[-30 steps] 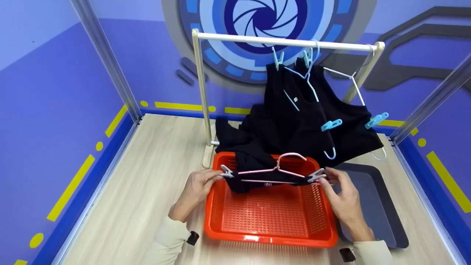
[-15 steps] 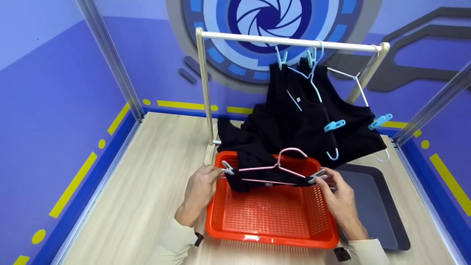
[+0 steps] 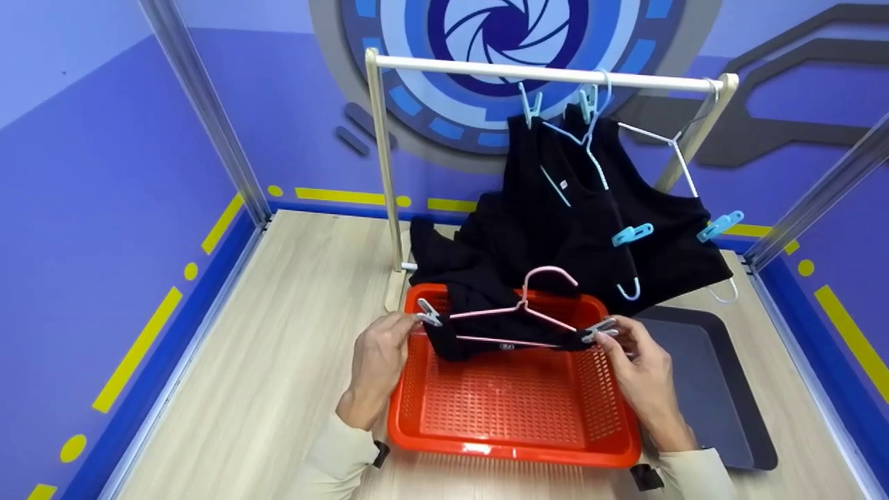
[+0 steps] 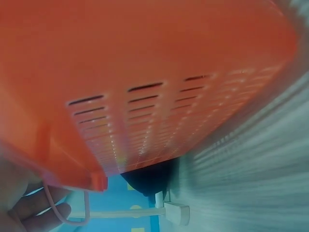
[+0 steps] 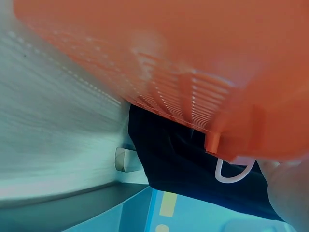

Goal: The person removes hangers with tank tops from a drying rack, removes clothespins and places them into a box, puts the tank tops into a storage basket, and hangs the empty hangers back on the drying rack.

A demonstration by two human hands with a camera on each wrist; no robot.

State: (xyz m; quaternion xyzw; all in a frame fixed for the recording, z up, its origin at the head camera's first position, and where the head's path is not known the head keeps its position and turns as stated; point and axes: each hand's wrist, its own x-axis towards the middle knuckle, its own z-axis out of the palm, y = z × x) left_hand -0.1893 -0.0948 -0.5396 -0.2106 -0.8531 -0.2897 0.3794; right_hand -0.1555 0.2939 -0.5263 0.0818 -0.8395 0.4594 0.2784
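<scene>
A: Hazards?
B: Pink hanger (image 3: pixel 524 305), left hand (image 3: pixel 378 364) pinching one end, right hand (image 3: pixel 646 368) the other; black garment (image 3: pixel 444 344) attached, over red basket (image 3: pixel 500 410). Possible faults: cloth catching rim (image 3: pixel 514 453); gray clip (image 3: pixel 599 329) slipping under uneven pull
A: Clearance?
B: Rim beside both hands; black tops (image 3: pixel 569 232) close behind; gray tray (image 3: pixel 705 389) right; roomiest, tabletop (image 3: pixel 298 298) left

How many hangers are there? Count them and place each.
3: the pink hanger over the basket; the blue hanger on the rod; the white hanger at the rod's right end. More may hide behind the black clothes.
</scene>
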